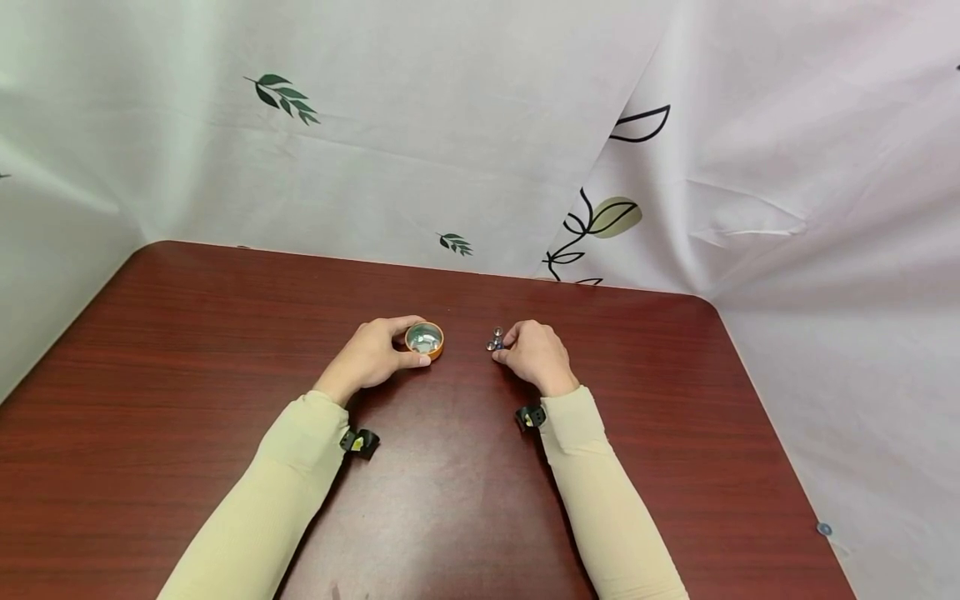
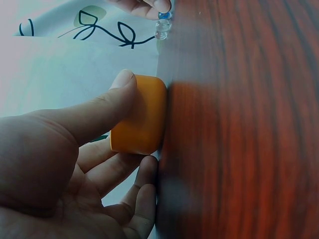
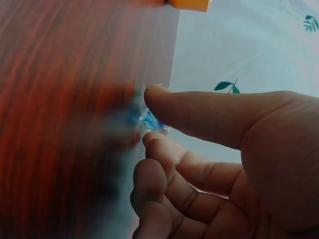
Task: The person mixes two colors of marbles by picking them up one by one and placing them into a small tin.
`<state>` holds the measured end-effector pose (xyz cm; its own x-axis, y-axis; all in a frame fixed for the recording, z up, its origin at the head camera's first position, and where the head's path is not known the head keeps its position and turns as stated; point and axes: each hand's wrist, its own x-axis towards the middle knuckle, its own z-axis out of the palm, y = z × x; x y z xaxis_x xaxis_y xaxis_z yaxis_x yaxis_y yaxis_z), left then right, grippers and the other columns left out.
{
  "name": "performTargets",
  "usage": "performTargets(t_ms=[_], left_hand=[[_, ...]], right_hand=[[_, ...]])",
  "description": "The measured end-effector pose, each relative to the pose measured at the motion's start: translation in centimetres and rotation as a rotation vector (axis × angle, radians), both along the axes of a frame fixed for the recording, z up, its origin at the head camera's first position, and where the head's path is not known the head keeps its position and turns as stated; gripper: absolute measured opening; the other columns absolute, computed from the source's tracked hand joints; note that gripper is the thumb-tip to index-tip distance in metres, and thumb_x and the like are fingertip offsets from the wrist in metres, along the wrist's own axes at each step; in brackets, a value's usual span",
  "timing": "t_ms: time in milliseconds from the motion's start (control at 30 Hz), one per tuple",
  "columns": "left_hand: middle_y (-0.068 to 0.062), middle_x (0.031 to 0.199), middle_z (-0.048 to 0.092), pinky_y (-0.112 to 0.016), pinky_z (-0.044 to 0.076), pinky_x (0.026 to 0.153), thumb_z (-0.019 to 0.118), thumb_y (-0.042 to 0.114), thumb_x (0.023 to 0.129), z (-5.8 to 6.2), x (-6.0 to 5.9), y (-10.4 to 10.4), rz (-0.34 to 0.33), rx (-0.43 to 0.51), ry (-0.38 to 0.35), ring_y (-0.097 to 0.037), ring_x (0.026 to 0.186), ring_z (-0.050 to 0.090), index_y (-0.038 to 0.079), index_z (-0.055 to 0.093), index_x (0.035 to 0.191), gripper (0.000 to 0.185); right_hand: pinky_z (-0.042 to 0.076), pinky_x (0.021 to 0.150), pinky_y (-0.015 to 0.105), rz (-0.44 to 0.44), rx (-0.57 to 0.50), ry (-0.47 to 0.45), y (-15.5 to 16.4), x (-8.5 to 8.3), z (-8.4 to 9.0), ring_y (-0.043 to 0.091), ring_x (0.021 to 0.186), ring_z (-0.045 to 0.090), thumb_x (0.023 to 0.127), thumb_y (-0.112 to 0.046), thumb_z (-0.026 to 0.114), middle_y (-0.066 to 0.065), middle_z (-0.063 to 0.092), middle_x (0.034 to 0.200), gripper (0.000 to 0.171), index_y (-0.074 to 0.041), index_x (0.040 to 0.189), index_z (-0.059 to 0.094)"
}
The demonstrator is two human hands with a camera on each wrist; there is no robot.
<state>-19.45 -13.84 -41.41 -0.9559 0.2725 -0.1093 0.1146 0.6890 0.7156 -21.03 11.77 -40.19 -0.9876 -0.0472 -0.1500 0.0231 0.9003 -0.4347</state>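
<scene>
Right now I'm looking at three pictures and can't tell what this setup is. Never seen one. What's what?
There is no machine here: a person in cream sleeves works with bare hands at a dark red wooden table, with leaf-printed cloth hung behind it.

The wide picture comes from a camera worn on the head, looking down at both hands. The other two come from small cameras strapped to the wrists, so each shows one hand very close and the table tilted on its side.

The left hand holds a small round orange container, thumb and fingers around its side; something pale and shiny lies inside, too small to name.

The right hand pinches small clear glass-like pieces with a blue tint between thumb and fingertips, against the table. What exactly they are is too blurred to tell.
</scene>
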Motion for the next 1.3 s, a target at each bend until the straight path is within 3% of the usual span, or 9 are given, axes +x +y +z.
performTargets(t_ms=[1300], left_hand=[[-0.012, 0.128, 0.067, -0.05, 0.042, 0.104, 0.081, 0.028, 0.087, 0.16, 0.04, -0.02, -0.003, -0.001, 0.001, -0.032, 0.124, 0.056, 0.013, 0.057, 0.142, 0.062]], right_hand=[[0.05, 0.069, 0.038, 0.0, -0.002, 0.003, -0.13, -0.14, -0.31, 0.021, 0.08, 0.061, 0.087, -0.028, 0.08, 0.001, 0.069, 0.088, 0.015, -0.015, 0.087, 0.073]])
